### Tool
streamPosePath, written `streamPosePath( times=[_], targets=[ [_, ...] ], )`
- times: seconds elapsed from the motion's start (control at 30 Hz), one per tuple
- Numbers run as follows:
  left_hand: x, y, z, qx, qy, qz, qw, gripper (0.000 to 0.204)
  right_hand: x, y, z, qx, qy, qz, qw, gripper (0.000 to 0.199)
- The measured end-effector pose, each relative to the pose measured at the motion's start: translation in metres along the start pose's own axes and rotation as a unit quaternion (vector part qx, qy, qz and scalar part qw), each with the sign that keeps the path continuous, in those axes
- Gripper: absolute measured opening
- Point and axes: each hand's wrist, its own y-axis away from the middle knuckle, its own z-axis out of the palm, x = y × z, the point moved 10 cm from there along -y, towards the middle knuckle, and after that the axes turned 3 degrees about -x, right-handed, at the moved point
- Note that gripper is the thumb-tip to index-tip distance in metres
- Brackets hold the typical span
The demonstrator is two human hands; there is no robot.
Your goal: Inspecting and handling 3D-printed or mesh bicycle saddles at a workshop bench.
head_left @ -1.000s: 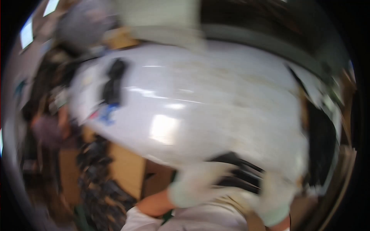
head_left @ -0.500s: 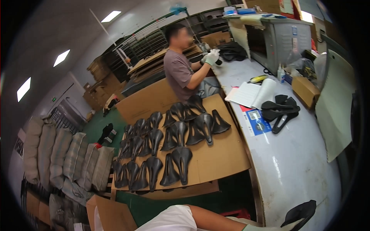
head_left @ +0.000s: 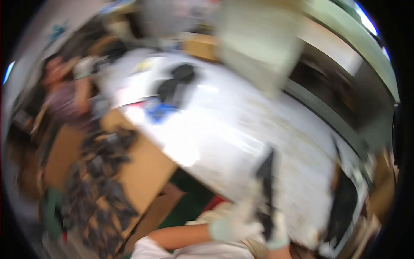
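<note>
A black bicycle saddle [head_left: 266,172] stands roughly upright and smeared by motion over the near part of the white table, between my two white-gloved hands. My left hand [head_left: 239,221] is closed on its lower part from the left. Along the saddle's right side, my right hand [head_left: 279,228] grips it too; its separate fingers are blurred. Farther up the table lie several black saddles [head_left: 174,84] in a pile, beside a blue printed sheet [head_left: 158,110] and an open notebook [head_left: 137,88].
Rows of black saddles [head_left: 101,190] cover a cardboard sheet [head_left: 144,168] at the left. Beyond it a person [head_left: 71,95] in white gloves works at the table [head_left: 224,116]. A brown box [head_left: 200,46] and a pale panel [head_left: 258,43] stand at the back. A dark object [head_left: 343,207] is at the right.
The view has swung to the right, so the saddle rows and the co-worker now sit farther left. Both my hands and the saddle now show near the bottom middle; before, one hand held a saddle at lower right.
</note>
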Motion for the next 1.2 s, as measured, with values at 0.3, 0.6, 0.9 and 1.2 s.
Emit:
streamPosePath(
  times=[0.3,0.6,0.9,1.2],
  targets=[
    [-0.002,-0.062,0.031,-0.045,0.319,-0.046,0.946,0.124,-0.006,0.022,-0.01,0.139,0.33,0.222,0.907,0.077],
    [0.001,-0.065,0.054,-0.107,0.178,0.016,0.978,0.124,-0.041,0.017,0.008,0.074,0.648,0.178,0.737,0.075],
    [-0.008,-0.064,0.024,0.001,0.282,-0.022,0.959,0.125,0.006,0.028,0.013,0.071,0.23,0.219,0.945,0.087],
    [-0.017,-0.06,0.007,0.103,0.238,-0.154,0.954,0.077,0.013,0.029,0.001,0.073,0.441,0.188,0.875,0.081]
  ],
)
